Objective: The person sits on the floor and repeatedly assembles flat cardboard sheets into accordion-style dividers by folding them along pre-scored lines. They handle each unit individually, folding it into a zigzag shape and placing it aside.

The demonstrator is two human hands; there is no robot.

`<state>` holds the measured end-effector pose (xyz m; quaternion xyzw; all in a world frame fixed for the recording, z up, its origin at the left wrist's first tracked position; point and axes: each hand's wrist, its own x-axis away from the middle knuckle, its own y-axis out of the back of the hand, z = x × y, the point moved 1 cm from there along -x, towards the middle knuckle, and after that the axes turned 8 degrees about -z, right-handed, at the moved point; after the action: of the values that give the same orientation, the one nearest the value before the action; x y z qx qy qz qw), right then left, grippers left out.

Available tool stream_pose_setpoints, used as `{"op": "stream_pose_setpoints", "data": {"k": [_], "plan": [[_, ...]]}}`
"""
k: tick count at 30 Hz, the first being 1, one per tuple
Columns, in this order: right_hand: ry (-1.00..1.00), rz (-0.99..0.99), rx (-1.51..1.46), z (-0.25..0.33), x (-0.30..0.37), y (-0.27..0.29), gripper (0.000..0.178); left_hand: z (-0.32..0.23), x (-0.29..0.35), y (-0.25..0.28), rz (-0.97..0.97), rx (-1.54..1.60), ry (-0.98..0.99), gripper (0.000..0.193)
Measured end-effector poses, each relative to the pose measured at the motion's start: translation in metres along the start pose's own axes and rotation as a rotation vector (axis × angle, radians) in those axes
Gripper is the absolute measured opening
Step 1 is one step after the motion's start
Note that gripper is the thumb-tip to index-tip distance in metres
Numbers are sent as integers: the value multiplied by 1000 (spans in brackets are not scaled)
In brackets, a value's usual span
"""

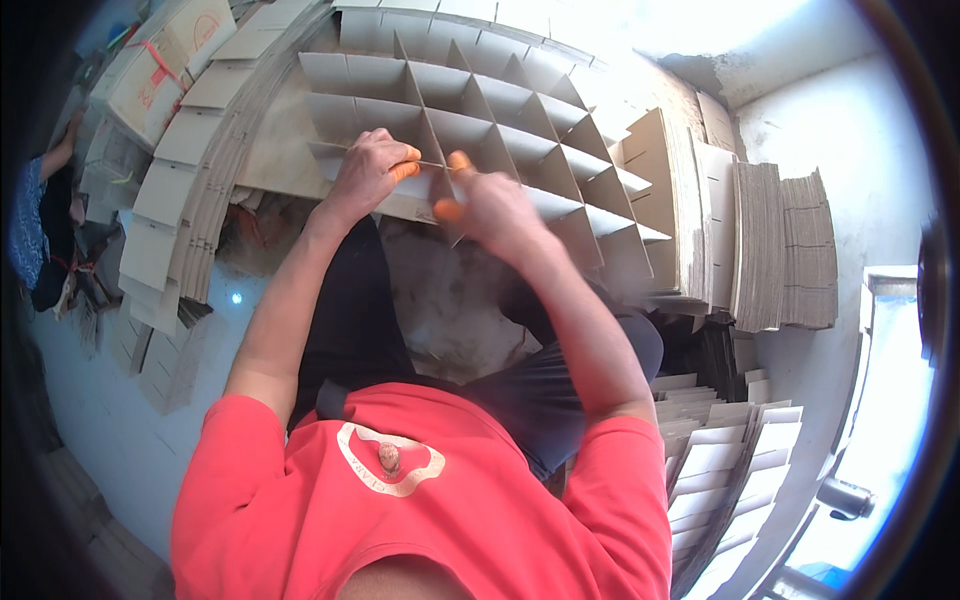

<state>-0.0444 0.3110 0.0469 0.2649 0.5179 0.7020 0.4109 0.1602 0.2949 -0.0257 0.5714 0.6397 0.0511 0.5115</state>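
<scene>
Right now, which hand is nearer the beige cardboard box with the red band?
Left. The left hand is to the right of the box; the right hand is farther right, beyond it.
</scene>
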Motion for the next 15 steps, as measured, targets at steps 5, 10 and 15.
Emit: {"op": "stream_pose_setpoints", "data": {"k": [5,10,15], "plan": [[-315,-856,328,-169,43,59,14,-19,-5,19,-165,-40,-49,41],[-759,-371,554,-234,94,76,33,-7,5,26,-200,-110,-20,41],[-596,-336,531,-263,102,59,23,-9,3,22,-164,-129,-17,38]]}}
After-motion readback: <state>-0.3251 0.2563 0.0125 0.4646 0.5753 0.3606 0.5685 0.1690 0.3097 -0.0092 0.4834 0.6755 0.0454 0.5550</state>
